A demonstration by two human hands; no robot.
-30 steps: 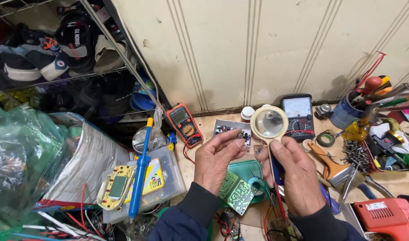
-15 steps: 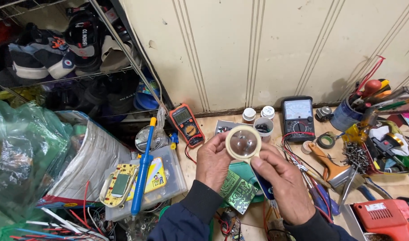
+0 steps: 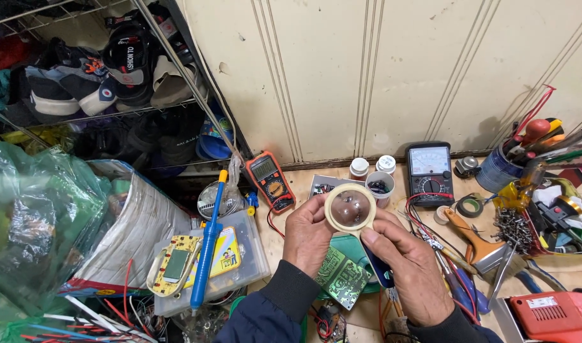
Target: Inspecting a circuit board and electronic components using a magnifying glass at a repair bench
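My right hand (image 3: 412, 273) grips the dark blue handle of a magnifying glass (image 3: 349, 209) with a cream rim, held up over the workbench. My left hand (image 3: 309, 235) pinches a small part behind the lens; the part shows only blurred through the glass. A green circuit board (image 3: 342, 277) lies flat on the bench just below both hands.
An orange digital multimeter (image 3: 269, 180) and a black analogue meter (image 3: 429, 170) stand near the wall, with small white jars (image 3: 359, 168) between. A clear plastic box (image 3: 240, 267) carries a blue-handled tool (image 3: 207, 257). A tool can (image 3: 500, 170), an orange drill (image 3: 554, 316) and loose tools crowd the right.
The magnifying glass has come down and left from beside the analogue meter to sit over my left hand's fingers. Both hands have drawn closer together.
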